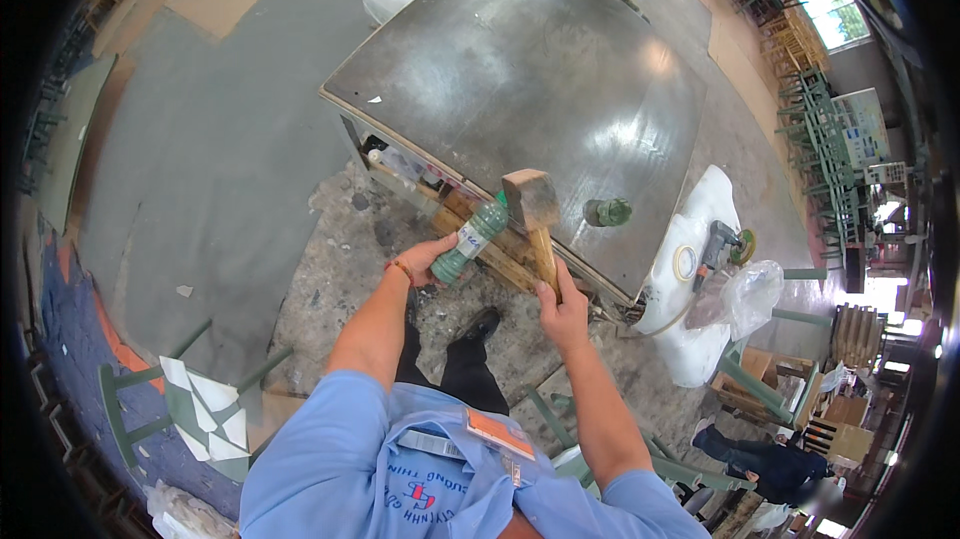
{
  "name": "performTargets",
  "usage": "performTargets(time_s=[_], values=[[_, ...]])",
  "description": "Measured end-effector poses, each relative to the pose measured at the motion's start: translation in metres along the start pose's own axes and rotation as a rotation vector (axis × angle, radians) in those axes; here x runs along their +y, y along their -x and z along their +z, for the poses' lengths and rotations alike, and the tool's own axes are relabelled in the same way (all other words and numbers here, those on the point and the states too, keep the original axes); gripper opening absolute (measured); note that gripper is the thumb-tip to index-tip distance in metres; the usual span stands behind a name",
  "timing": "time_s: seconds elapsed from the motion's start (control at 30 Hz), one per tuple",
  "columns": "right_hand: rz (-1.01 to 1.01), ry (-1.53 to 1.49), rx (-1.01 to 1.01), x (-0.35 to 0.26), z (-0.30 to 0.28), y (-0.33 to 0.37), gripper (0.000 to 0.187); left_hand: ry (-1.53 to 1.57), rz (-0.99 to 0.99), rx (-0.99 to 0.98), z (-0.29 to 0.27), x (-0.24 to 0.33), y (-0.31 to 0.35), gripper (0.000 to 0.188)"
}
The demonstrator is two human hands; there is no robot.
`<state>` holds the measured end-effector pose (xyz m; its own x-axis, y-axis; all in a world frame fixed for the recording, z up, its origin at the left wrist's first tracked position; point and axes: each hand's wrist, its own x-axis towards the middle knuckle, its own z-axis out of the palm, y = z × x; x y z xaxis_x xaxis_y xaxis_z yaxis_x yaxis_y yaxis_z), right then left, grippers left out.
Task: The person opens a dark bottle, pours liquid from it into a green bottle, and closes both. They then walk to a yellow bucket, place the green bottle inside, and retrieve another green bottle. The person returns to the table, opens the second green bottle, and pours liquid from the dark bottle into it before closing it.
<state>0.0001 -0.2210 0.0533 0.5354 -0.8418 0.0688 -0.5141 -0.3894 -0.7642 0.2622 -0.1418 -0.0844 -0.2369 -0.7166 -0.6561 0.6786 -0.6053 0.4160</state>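
Observation:
My left hand (432,259) is closed round a green plastic bottle (473,239) with a pale label and a green cap, tilted up to the right. In my right hand (563,311) is the wooden handle of a mallet (532,201), its blocky brown head raised over the front edge of the table. The mallet head is close beside the bottle's cap; whether they touch I cannot tell. Before me stands a large metal-topped table (520,49). A second, darker green bottle (607,212) is on its top, to the right of the mallet.
A power tool with a round disc (714,251) and clear plastic wrap (752,299) lie on a white seat at the table's right. Green chairs stand left (140,419) and lower right. Stacked chairs (815,124) line the far right. Another person (770,467) is at lower right.

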Motion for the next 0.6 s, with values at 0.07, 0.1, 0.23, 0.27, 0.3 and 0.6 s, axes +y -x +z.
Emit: performTargets(time_s=[0.07,0.1,0.23,0.27,0.3,0.6], values=[[0.113,0.073,-0.083,0.002,0.001,-0.002,0.05,0.044,-0.023,-0.03,-0.002,0.001,0.0,0.061],[0.171,0.109,-0.124,0.003,0.001,-0.002,0.05,0.068,-0.033,-0.053,-0.003,0.003,-0.001,0.061],[0.061,0.031,-0.036,0.007,0.002,-0.002,0.05,0.157,-0.1,-0.157,-0.009,0.005,-0.002,0.058],[-0.008,0.017,0.015,0.01,0.006,0.003,0.05,0.163,-0.101,-0.171,-0.009,0.006,-0.003,0.057],[-0.076,0.005,0.066,0.014,0.008,0.007,0.049,0.168,-0.103,-0.185,-0.009,0.009,-0.006,0.056],[-0.137,0.13,0.068,0.034,0.001,0.01,0.048,0.225,0.046,-0.111,0.012,-0.005,-0.008,0.054]])
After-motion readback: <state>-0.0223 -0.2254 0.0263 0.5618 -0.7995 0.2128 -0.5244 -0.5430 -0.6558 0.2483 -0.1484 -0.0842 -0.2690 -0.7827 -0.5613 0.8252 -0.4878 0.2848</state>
